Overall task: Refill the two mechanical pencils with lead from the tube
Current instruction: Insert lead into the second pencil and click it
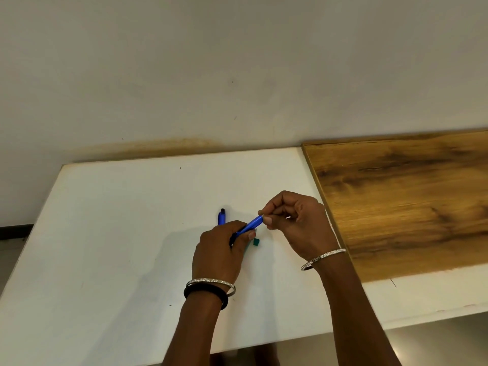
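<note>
- Head view, looking down on a white counter (118,233) with a wood-grain panel (409,202) along its right side.
- Left hand (219,252) closed round the lower barrel of a blue mechanical pencil (250,225), held off the counter, upper end tilted up and to the right.
- Right hand (293,220) pinched with thumb and forefinger at that upper end; whether gripping the cap, a lead or just the barrel tip, cannot tell — too small.
- Second blue pencil (221,216) lying on the counter just behind the left hand, dark tip pointing away, lower part hidden by the knuckles.
- Small green piece (256,242) on the counter just below the held pencil, touching neither hand; likely part of the lead tube or its cap, not certain. Rest of the tube possibly under the left hand, hidden.
- Handling, as judgement: pencil light, stiff plastic, smooth and a bit slippery — best taken mid-barrel with a wrapped grip, as now. Cap end small, needs a fingertip pinch and a straight pull.
- Leads, if any in the fingers, very thin and brittle; to be held lightly near one end, fed straight in, never bent.
- Green piece tiny, easily knocked away by a wrist.
</note>
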`<state>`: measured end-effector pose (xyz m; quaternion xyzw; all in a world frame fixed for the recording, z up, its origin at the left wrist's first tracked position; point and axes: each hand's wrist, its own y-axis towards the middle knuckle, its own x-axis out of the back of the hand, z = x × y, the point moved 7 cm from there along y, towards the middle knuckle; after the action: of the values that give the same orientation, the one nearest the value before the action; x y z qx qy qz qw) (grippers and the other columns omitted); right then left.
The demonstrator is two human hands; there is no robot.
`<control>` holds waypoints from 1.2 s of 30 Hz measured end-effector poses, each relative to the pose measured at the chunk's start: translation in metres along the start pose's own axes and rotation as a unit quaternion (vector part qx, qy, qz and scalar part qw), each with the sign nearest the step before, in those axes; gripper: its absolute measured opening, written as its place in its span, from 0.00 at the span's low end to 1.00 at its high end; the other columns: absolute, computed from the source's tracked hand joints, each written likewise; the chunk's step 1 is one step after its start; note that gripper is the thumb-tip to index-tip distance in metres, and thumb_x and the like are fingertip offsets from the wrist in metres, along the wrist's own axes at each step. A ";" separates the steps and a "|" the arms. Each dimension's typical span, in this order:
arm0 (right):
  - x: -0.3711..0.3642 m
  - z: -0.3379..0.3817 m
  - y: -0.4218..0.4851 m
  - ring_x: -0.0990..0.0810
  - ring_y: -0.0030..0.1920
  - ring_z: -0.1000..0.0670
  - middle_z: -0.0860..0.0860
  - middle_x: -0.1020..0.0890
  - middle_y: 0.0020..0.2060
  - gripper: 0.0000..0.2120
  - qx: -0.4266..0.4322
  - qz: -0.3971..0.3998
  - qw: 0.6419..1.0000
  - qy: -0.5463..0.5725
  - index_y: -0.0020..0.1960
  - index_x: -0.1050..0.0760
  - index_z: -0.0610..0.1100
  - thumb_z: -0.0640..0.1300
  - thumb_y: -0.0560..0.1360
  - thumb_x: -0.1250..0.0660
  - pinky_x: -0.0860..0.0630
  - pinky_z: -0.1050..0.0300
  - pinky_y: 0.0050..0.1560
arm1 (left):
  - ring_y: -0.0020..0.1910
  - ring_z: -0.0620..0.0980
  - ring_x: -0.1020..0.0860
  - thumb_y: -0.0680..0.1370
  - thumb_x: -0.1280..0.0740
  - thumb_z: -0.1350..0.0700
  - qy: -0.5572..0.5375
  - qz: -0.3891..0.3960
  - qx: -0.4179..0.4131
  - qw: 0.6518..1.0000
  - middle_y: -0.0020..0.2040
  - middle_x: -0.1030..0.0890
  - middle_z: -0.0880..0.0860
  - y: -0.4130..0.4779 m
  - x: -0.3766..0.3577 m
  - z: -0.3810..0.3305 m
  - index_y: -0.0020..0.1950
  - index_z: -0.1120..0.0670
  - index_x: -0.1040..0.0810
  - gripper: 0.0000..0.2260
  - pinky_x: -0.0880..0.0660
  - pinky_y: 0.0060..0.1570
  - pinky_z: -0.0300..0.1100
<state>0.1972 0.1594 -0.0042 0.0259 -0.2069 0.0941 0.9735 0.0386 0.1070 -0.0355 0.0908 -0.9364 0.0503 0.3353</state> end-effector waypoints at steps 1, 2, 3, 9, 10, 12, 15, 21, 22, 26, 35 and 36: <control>-0.002 -0.001 0.000 0.14 0.40 0.50 0.51 0.14 0.36 0.08 -0.003 0.003 1.000 -0.003 0.41 0.20 0.45 0.32 0.70 0.27 0.17 0.58 0.43 | 0.30 0.43 0.27 0.76 0.34 0.44 0.003 -0.003 0.001 1.000 0.30 0.25 0.43 0.000 0.000 0.001 0.51 0.45 0.17 0.10 0.37 0.30 0.32; -0.003 -0.002 0.000 0.14 0.40 0.50 0.51 0.14 0.35 0.08 -0.006 0.004 1.000 -0.007 0.41 0.20 0.45 0.33 0.70 0.27 0.17 0.57 0.43 | 0.30 0.43 0.27 0.76 0.34 0.44 0.002 -0.005 0.003 1.000 0.30 0.25 0.43 -0.001 0.001 0.001 0.52 0.45 0.17 0.10 0.37 0.30 0.33; -0.003 -0.003 0.000 0.14 0.40 0.50 0.51 0.14 0.35 0.08 -0.008 0.003 1.000 -0.010 0.41 0.19 0.45 0.33 0.69 0.26 0.17 0.56 0.44 | 0.31 0.43 0.26 0.76 0.34 0.44 -0.001 -0.006 0.005 1.000 0.31 0.24 0.43 -0.001 0.001 0.001 0.52 0.46 0.17 0.11 0.36 0.31 0.33; 0.008 -0.011 -0.001 0.14 0.38 0.49 0.47 0.13 0.42 0.06 -0.075 -0.065 0.987 0.129 0.48 0.20 0.42 0.34 0.74 0.30 0.17 0.56 0.40 | 0.28 0.41 0.24 0.76 0.33 0.45 -0.078 -0.007 0.031 0.996 0.28 0.21 0.47 0.002 -0.002 0.000 0.47 0.47 0.16 0.09 0.32 0.30 0.27; 0.015 -0.016 -0.002 0.14 0.37 0.50 0.47 0.14 0.43 0.06 -0.088 -0.100 0.985 0.112 0.48 0.20 0.42 0.34 0.74 0.31 0.17 0.56 0.40 | 0.27 0.39 0.25 0.76 0.33 0.46 -0.095 -0.010 0.037 0.995 0.26 0.22 0.47 0.002 -0.002 0.000 0.45 0.47 0.17 0.08 0.32 0.31 0.26; 0.027 -0.027 -0.005 0.15 0.35 0.51 0.48 0.15 0.42 0.05 -0.111 -0.159 0.981 0.007 0.47 0.20 0.44 0.35 0.74 0.30 0.17 0.56 0.41 | 0.26 0.38 0.26 0.76 0.32 0.46 -0.114 -0.015 0.049 0.992 0.25 0.23 0.46 0.002 -0.001 0.002 0.43 0.46 0.17 0.07 0.32 0.31 0.24; 0.021 -0.036 -0.006 0.18 0.40 0.53 0.50 0.16 0.44 0.06 -0.130 -0.129 0.973 -0.142 0.50 0.18 0.46 0.43 0.73 0.27 0.20 0.56 0.48 | 0.26 0.38 0.27 0.76 0.32 0.46 -0.119 -0.020 0.054 0.991 0.25 0.23 0.46 0.002 0.001 0.004 0.41 0.46 0.17 0.07 0.32 0.31 0.25; -0.001 -0.043 -0.005 0.21 0.43 0.53 0.49 0.15 0.46 0.13 -0.155 -0.062 0.957 -0.239 0.51 0.18 0.44 0.48 0.69 0.24 0.26 0.62 0.49 | 0.29 0.36 0.25 0.76 0.33 0.46 -0.118 -0.014 0.048 0.992 0.26 0.22 0.45 0.002 0.000 0.003 0.43 0.46 0.17 0.07 0.33 0.32 0.23; -0.001 -0.044 -0.005 0.20 0.44 0.52 0.48 0.15 0.47 0.11 -0.156 -0.067 0.953 -0.249 0.51 0.17 0.44 0.47 0.70 0.25 0.26 0.61 0.50 | 0.29 0.36 0.25 0.76 0.33 0.46 -0.116 -0.015 0.047 0.992 0.26 0.22 0.45 0.002 0.000 0.003 0.43 0.46 0.17 0.07 0.33 0.32 0.23; 0.004 -0.039 -0.005 0.18 0.38 0.52 0.49 0.15 0.40 0.07 -0.148 -0.127 0.972 -0.129 0.48 0.16 0.44 0.44 0.70 0.25 0.22 0.63 0.46 | 0.31 0.35 0.23 0.75 0.32 0.46 -0.120 -0.011 0.050 0.991 0.27 0.20 0.45 0.002 0.000 0.005 0.48 0.44 0.17 0.06 0.32 0.33 0.22; -0.013 -0.023 0.000 0.14 0.40 0.45 0.41 0.14 0.42 0.07 -0.124 -0.048 0.968 0.213 0.51 0.17 0.39 0.37 0.74 0.30 0.18 0.59 0.42 | 0.33 0.32 0.22 0.75 0.32 0.47 -0.096 0.003 0.042 0.995 0.30 0.21 0.42 0.002 -0.001 0.005 0.52 0.44 0.17 0.08 0.33 0.36 0.18; -0.014 -0.023 0.000 0.14 0.40 0.46 0.41 0.14 0.42 0.07 -0.120 -0.044 0.970 0.205 0.52 0.18 0.39 0.37 0.74 0.30 0.17 0.59 0.42 | 0.32 0.35 0.22 0.75 0.32 0.46 -0.088 0.004 0.041 0.995 0.31 0.21 0.41 0.002 -0.001 0.005 0.52 0.44 0.17 0.09 0.32 0.36 0.19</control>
<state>0.1940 0.1593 -0.0304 -0.1014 -0.0115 0.0294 0.9943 0.0365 0.1083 -0.0400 0.1049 -0.9598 0.0812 0.2473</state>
